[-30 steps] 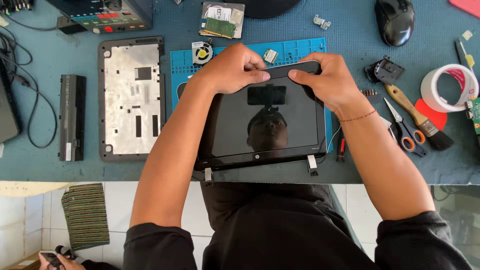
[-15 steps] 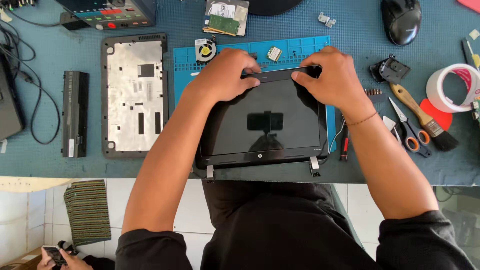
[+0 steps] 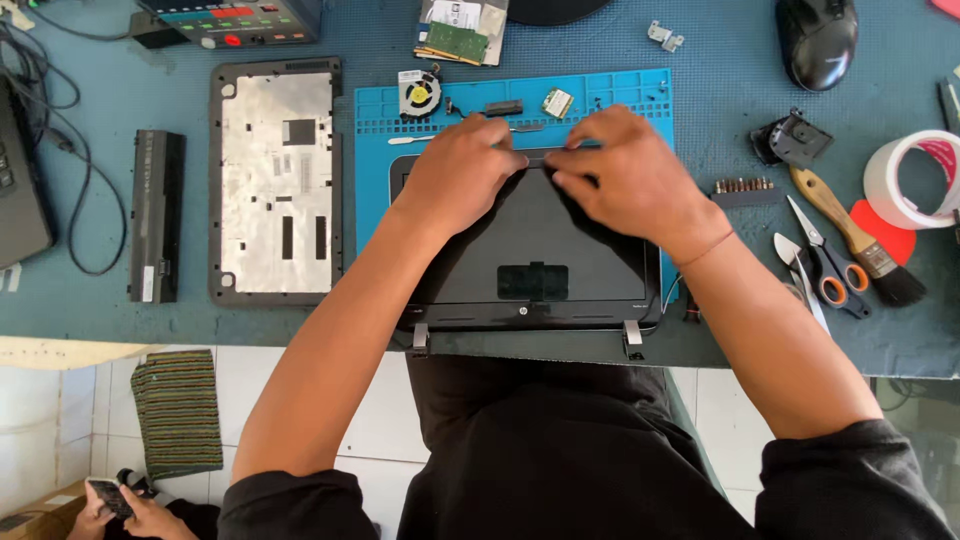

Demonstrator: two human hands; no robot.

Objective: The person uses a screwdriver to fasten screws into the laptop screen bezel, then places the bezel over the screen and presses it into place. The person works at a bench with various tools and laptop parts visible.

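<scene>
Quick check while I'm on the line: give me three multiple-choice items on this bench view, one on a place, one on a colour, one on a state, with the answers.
1. Where does the laptop screen panel lie?
A. on the blue work mat
B. on the tiled floor
C. on top of the mouse

2. What colour are the handle rings of the scissors?
A. green
B. orange
C. white

3. What are the hands doing?
A. both rest off the bench
B. one holds the brush
C. both press on the panel's far edge

Answers: 1 A, the mat shows around the panel's top and sides. 2 B, the rings are orange. 3 C, left hand and right hand both sit with fingertips on the panel's top edge; the brush lies untouched.
</scene>
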